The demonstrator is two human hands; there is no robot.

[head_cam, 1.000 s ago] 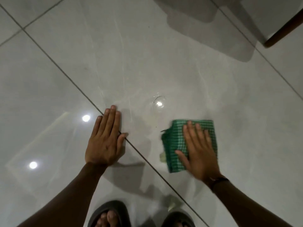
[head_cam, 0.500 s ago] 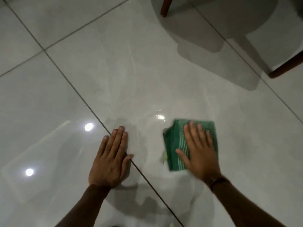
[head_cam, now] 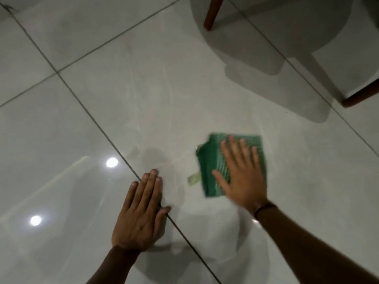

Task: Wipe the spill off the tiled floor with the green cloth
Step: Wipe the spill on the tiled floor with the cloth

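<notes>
right hand flat on green cloth, left hand braced on floor

the right hand [head_cam: 244,177] lies palm-down on the folded green cloth [head_cam: 209,162], fingers straight and spread, pressing it to the tiled floor [head_cam: 143,89]; nothing is gripped. the cloth sits on the large tile right of the diagonal grout line [head_cam: 92,117]. the left hand [head_cam: 141,212] rests flat across that line, fingers straight and together, holding nothing. a brown chair leg [head_cam: 212,13] stands at the far edge.

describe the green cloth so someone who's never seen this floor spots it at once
Find the dark grout line running diagonally across the pale tiled floor, under the left hand. Just right of it, the right hand presses flat on the green cloth. It is the only green thing in view, folded square, with a pale tag at its left edge.
</notes>
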